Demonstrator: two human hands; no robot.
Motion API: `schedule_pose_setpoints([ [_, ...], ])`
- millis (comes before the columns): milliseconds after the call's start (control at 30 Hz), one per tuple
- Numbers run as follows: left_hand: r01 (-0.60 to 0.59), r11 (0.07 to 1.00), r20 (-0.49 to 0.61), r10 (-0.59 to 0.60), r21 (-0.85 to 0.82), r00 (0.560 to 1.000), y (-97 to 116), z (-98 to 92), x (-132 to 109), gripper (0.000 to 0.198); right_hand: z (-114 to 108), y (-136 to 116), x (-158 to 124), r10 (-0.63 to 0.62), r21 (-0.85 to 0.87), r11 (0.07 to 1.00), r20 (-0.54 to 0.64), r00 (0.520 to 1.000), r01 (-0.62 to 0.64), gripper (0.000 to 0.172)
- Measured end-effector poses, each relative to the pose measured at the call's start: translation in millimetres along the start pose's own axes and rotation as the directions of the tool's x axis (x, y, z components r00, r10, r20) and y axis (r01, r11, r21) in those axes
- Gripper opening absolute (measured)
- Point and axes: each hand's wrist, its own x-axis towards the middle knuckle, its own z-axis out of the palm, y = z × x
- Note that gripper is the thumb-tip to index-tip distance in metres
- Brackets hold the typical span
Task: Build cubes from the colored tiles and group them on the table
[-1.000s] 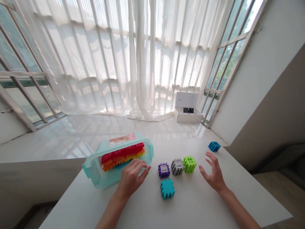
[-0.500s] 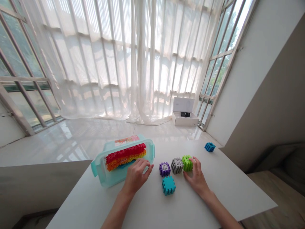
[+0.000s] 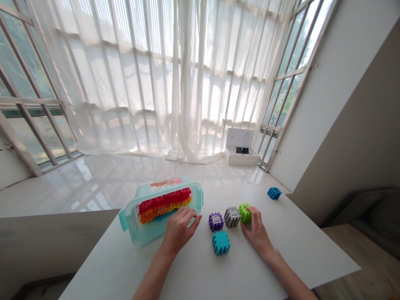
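My left hand (image 3: 179, 228) rests with curled fingers on the near rim of a teal plastic box (image 3: 134, 227) lying on its side, filled with red, orange and yellow toothed tiles (image 3: 164, 203). My right hand (image 3: 258, 231) closes its fingers round a green toothed cube (image 3: 244, 213). Beside the green cube stand a grey cube (image 3: 231, 217) and a purple cube (image 3: 215, 221) in a row. A teal cube (image 3: 221, 243) sits nearer to me, between my hands. A blue toothed piece (image 3: 274, 192) lies alone at the far right of the white table (image 3: 200, 275).
The table's right edge runs close to a beige wall panel (image 3: 350, 141). Beyond the table lie a glossy white floor, sheer curtains over tall windows, and an open white box (image 3: 241, 149) on the floor.
My right hand moved left from open air onto the green cube and closed on it. My left hand stayed at the box. The view shifted slightly.
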Motion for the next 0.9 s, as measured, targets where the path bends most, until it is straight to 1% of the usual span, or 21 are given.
schedule_pose_setpoints([
  [167,0.001,1.000,0.005,-0.001,0.002,1.000,0,-0.6,0,0.018,-3,18,8,-0.009,-0.014,1.000,-0.025,1.000,0.009,0.050],
  [400,-0.004,1.000,0.005,0.004,0.012,1.000,0,-1.3,0,0.018,-8,63,32,0.030,-0.055,0.998,-0.083,0.996,-0.035,0.054],
  [633,-0.008,0.999,0.021,0.007,0.033,1.000,-1,-2.1,0,0.018,-9,101,56,0.069,-0.086,0.993,-0.110,0.992,-0.079,0.054],
  [800,-0.019,0.999,0.036,0.018,0.029,0.999,-2,-1.4,-1,0.017,-10,123,68,0.113,-0.104,0.986,-0.127,0.985,-0.127,0.055],
  [900,-0.013,1.000,0.051,0.012,0.026,0.999,-3,-1.7,-1,0.017,-11,133,73,0.106,-0.101,0.988,-0.136,0.985,-0.121,0.056],
])
